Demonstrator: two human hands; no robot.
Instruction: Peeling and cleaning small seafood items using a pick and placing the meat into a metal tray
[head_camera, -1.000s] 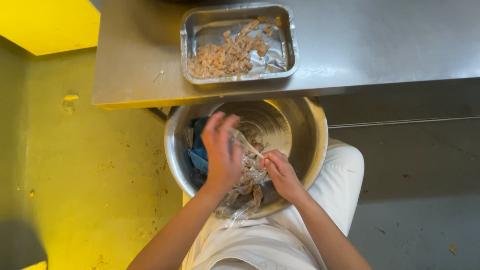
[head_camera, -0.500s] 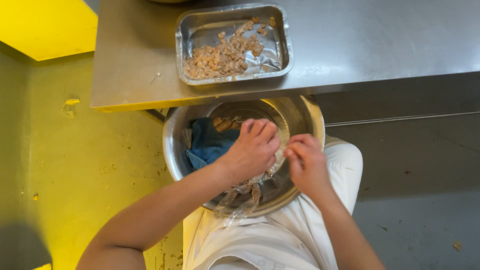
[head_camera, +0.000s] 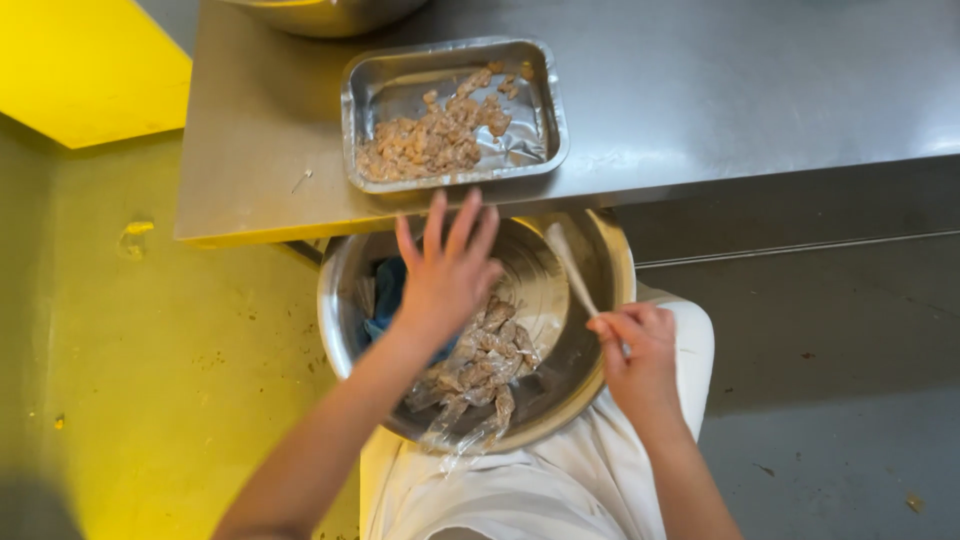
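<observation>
Our left hand (head_camera: 447, 275) is spread wide, fingers fanned, palm down, holding nothing; it hovers over the big round steel bowl (head_camera: 340, 310) that sits on our lap, under the bench edge. Just below & to the right of that hand lies a pile of small pale brownish pieces wrapped in clear plastic film (head_camera: 478, 375), on the bowl's near side, w/ film trailing over the near rim. Under the left hand's wrist side, toward the bowl's left wall, a blue cloth (head_camera: 385, 290) shows; can't tell if the hand touches it.

Our right hand (head_camera: 635, 350) is pressed together, pinching the near end of a thin pale stick-like tool (head_camera: 568, 262), which slants up & away from that hand across the bowl's far right rim. Can't tell what kind of tool it is.

Beyond the left hand's fingertips, on the grey steel bench (head_camera: 750, 90), sits a rectangular steel tray (head_camera: 358, 95) w/ a heap of small tan bits (head_camera: 430, 140) in it. Left of both hands is yellow floor (head_camera: 150, 350).
</observation>
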